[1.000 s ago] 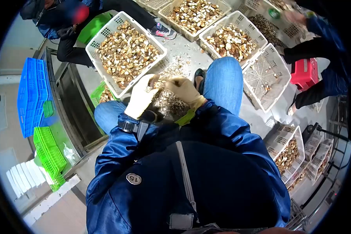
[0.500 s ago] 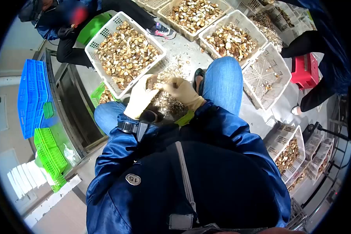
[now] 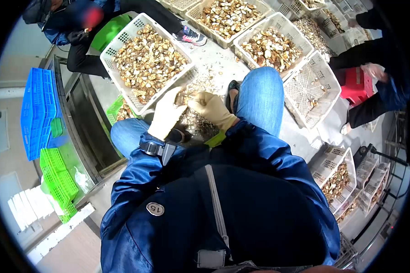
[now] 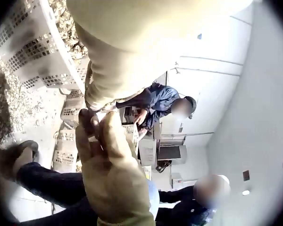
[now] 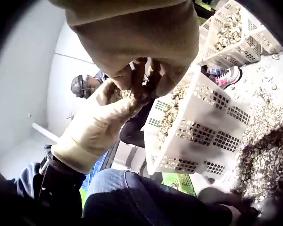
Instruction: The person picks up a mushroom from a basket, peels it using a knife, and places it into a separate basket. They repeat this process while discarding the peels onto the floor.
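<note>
My gloved left hand (image 3: 167, 113) holds a small brownish shell (image 3: 183, 97) between thumb and fingers, low in front of the knees. From the other side, my gloved right hand (image 3: 212, 109) meets it with curled fingers. Both hands' fingertips come together at the shell (image 5: 121, 94) in the right wrist view, where the right fingers pinch at its dark, stained edge. The gloves hide most of the shell. Below the hands lies a heap of small shell bits (image 3: 198, 123). A white crate (image 3: 118, 75) of shells stands just beyond the left hand.
More white crates of shells (image 3: 271, 48) stand ahead, beside a nearly bare crate (image 3: 310, 90). Stacked crates (image 3: 335, 175) are at right, blue crates (image 3: 37, 111) and green crates (image 3: 57, 175) at left. People sit or stand near both sides; a red stool (image 3: 355, 86) is at right.
Both hands have shifted only slightly and stay together at the shell. The person at the far right has moved, and that person's hand now shows by the red stool.
</note>
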The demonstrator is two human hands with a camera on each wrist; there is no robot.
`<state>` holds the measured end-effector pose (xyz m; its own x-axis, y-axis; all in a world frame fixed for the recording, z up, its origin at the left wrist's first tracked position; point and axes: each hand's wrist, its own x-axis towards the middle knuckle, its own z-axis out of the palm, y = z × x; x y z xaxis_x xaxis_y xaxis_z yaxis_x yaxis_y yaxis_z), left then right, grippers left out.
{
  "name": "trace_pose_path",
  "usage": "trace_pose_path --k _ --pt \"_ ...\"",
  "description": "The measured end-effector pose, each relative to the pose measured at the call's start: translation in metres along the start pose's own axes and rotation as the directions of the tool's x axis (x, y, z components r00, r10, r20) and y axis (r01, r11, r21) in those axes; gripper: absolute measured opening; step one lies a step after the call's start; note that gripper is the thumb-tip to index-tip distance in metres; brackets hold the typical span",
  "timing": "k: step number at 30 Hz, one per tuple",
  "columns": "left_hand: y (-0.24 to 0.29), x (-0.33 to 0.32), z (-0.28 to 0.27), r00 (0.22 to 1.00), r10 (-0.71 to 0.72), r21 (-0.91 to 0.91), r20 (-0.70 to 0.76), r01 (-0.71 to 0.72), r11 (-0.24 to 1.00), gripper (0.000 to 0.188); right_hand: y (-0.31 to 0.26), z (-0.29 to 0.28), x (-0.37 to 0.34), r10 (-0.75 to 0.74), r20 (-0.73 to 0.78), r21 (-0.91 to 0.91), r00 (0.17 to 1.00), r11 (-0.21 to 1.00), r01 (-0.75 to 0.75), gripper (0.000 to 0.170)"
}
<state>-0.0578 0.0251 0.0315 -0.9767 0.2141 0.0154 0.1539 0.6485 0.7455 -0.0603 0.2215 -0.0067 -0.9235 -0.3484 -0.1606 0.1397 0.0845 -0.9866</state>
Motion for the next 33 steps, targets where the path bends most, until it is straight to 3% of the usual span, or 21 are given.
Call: trace_pose_path --k 1,4,5,8,9,12,13,16,17,20,25,28,29,32,33 --pt "0.004 -0.001 0.001 1.000 -0.004 -0.003 0.002 0.004 1.000 0.056 0.000 0.002 0.000 -0.029 -0.067 -0.005 0.997 1.000 0.029 0.023" --pt "0.007 0.000 -0.001 1.000 0.027 0.011 0.003 -0.027 1.000 0.054 0.013 0.001 0.013 0.093 -0.095 0.260 0.991 0.963 -0.066 0.023" --pt "0.003 0.000 0.000 1.000 0.026 -0.005 0.006 -0.026 1.000 0.054 0.015 -0.003 0.010 0.027 -0.044 0.137 0.999 0.990 -0.021 0.024" --pt "0.012 0.001 -0.003 1.000 -0.002 -0.022 0.029 0.003 1.000 0.054 -0.004 -0.002 0.001 -0.010 0.007 0.019 1.000 1.000 0.010 0.027" --pt "0.010 0.001 -0.002 1.000 0.014 -0.034 0.016 -0.014 0.999 0.054 -0.001 -0.002 0.007 -0.028 -0.054 0.042 0.998 0.999 0.030 0.030" --pt "0.009 0.001 -0.003 1.000 0.020 -0.140 0.006 -0.018 0.990 0.053 -0.004 -0.005 0.003 -0.010 -0.063 0.077 0.998 0.997 0.014 0.029" --pt "0.010 0.001 -0.004 1.000 0.015 -0.188 0.005 -0.014 0.982 0.053 0.003 -0.003 0.004 -0.068 -0.028 0.065 0.997 0.995 0.069 0.027" --pt "0.012 0.000 -0.003 0.997 -0.054 -0.138 0.054 0.061 0.989 0.052 0.007 -0.002 0.003 -0.038 -0.085 0.066 0.996 0.997 0.044 0.018" --pt "0.012 0.000 -0.003 0.999 -0.027 -0.141 0.039 0.033 0.990 0.053 0.007 -0.004 0.006 0.082 -0.039 0.241 0.996 0.968 -0.070 0.022" --pt "0.006 0.001 -0.004 1.000 0.013 -0.127 0.016 -0.011 0.992 0.053 -0.006 -0.004 0.001 -0.075 -0.010 0.107 0.997 0.991 0.075 0.026" --pt "-0.003 0.000 0.002 0.997 -0.075 -0.106 0.027 0.078 0.991 0.054 0.010 -0.005 0.007 -0.075 -0.087 -0.067 0.993 0.995 0.069 0.026" --pt "-0.005 0.000 0.002 0.964 -0.196 -0.487 0.177 0.259 0.834 0.052 0.002 -0.005 0.005 -0.138 -0.124 -0.231 0.983 0.967 0.106 0.028" --pt "-0.004 -0.001 0.002 0.941 -0.232 -0.637 0.247 0.338 0.692 0.052 0.003 -0.006 0.006 -0.121 -0.106 -0.197 0.987 0.975 0.099 0.026" --pt "-0.024 -0.002 0.014 0.977 -0.198 -0.536 0.078 0.209 0.818 0.052 -0.003 -0.003 0.005 -0.122 -0.088 -0.180 0.989 0.978 0.105 0.026" --pt "-0.026 -0.003 0.010 0.988 -0.151 -0.318 0.034 0.154 0.935 0.052 0.009 0.004 0.006 -0.058 -0.071 0.054 0.996 0.997 0.062 0.026"
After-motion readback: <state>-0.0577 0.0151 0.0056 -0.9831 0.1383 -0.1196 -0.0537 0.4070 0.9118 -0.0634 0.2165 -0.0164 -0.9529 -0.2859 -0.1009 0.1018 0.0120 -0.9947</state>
